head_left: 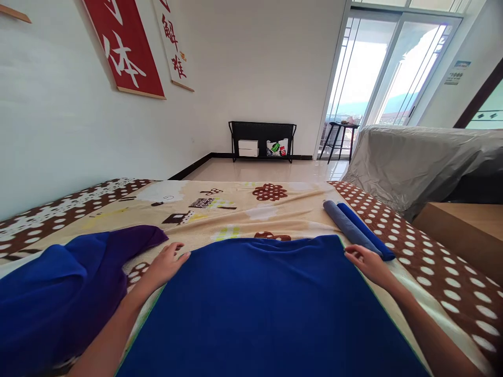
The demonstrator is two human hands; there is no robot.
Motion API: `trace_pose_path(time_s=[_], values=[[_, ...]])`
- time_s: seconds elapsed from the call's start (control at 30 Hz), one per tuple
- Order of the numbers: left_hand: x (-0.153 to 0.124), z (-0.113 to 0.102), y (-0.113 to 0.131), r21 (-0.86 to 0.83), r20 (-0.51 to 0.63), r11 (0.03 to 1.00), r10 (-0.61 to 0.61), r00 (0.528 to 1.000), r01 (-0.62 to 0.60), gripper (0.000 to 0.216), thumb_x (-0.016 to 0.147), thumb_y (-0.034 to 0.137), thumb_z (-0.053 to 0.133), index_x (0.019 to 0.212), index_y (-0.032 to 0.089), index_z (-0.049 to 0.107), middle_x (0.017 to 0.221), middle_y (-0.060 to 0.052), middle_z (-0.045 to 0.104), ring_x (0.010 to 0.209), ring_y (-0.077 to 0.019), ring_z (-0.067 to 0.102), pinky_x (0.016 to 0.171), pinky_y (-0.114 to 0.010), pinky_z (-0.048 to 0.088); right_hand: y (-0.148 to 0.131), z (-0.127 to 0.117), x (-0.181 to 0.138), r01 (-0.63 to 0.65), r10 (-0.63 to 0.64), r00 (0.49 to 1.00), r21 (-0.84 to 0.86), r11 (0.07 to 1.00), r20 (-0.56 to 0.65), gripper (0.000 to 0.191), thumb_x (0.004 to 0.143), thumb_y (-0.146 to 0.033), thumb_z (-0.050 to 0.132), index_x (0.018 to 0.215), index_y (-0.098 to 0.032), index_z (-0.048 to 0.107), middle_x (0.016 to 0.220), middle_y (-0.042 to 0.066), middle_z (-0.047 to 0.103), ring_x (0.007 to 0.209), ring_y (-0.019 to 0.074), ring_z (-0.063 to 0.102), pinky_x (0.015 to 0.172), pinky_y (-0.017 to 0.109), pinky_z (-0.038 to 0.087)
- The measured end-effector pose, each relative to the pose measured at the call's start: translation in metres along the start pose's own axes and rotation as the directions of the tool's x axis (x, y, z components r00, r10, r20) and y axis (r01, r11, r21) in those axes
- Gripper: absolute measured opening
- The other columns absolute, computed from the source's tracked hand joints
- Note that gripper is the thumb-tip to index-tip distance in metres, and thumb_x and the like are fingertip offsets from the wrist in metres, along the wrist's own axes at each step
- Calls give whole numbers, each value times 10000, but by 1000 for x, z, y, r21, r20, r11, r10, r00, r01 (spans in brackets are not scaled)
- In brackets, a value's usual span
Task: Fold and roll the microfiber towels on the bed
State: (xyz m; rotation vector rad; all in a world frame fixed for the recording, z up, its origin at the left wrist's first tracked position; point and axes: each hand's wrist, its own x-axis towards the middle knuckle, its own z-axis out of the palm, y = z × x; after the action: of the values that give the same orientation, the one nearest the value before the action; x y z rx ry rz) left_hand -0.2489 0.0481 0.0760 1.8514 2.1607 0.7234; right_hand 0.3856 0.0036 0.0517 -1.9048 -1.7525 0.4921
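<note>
Towel (259, 309) lies flat, long axis running away from the person, left hand (167, 264) and right hand (367, 262) pinching its far corners

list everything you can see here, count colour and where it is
spread towel: 1, blue, flat on the bed in front of the person
rolled towels: 2, blue and grey-blue, side by side at the spread towel's far right corner
loose cloths: a heap, blue and purple, on the bed at left
blanket: 1, beige with brown dotted borders, covering the bed
banners: 2, one red and one white, on the left wall
rack: 1, black, against the far wall
stool: 1, black, by the glass doors
covered sofa: 1, grey cover, at right
left hand: at the spread towel's far left corner
right hand: at its far right corner, next to the rolled towels
</note>
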Motion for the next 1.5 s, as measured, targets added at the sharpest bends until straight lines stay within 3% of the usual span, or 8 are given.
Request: trace_pose_path(time_s=[0.13,0.27,0.47,0.7,0.87,1.07,1.27,1.5], values=[[51,33,16,46,164,999,-37,986,30,531,826,590,598,1114,144,619,996,-101,685,931,-269,665,804,-384,522,-15,38,69,-189,180,975,-70,979,-128,438,966,-501,489,1193,-143,600,1185,145,630,1073,251,615,949,470,482],[69,49,17,61,371,998,-27,928,4,339,909,438,628,1082,146,625,1028,-52,665,897,-186,650,823,-391,547,-3,51,102,-250,248,967,-15,968,-61,362,945,-434,589,1193,-170,601,1207,81,614,1058,202,613,923,438,518],[94,38,17,-27,554,999,31,832,-20,327,924,388,623,1150,152,614,1133,-63,642,971,-207,646,826,-396,566,18,45,117,-150,138,989,305,941,62,322,942,-387,606,1176,-166,615,1182,69,628,994,185,632,847,377,553],[83,28,26,-224,667,972,99,739,72,301,926,445,599,901,145,611,784,17,593,636,-105,562,583,-254,495,26,48,115,-68,87,996,640,765,1,327,956,-394,586,1174,-151,601,1058,51,654,876,151,650,775,340,566],[64,35,41,-402,597,907,153,787,129,323,815,458,568,697,213,394,623,69,388,510,-85,373,505,-230,348,20,51,118,-15,78,995,699,715,-58,309,947,-372,607,1164,-152,609,1028,41,664,840,139,653,760,326,569],[65,12,33,-461,450,887,190,873,45,376,653,460,542,719,243,243,655,65,321,555,-106,339,532,-237,316,23,49,123,20,93,983,599,800,-157,291,944,-380,609,1114,-143,624,1021,40,660,848,142,648,759,325,564],[87,-5,17,-257,327,959,205,923,-122,380,685,430,663,650,224,347,645,60,369,623,-126,390,623,-264,359,28,54,132,18,64,968,320,947,-245,322,950,-402,591,1152,-153,619,1113,59,645,951,175,640,831,374,554],[88,35,-8,3,152,993,114,982,-116,307,926,442,594,1030,154,610,983,-38,628,834,-158,605,763,-350,520,26,82,127,69,-83,968,-68,995,-236,292,956,-378,585,1167,-180,620,1216,78,619,1074,196,611,939,428,519]])
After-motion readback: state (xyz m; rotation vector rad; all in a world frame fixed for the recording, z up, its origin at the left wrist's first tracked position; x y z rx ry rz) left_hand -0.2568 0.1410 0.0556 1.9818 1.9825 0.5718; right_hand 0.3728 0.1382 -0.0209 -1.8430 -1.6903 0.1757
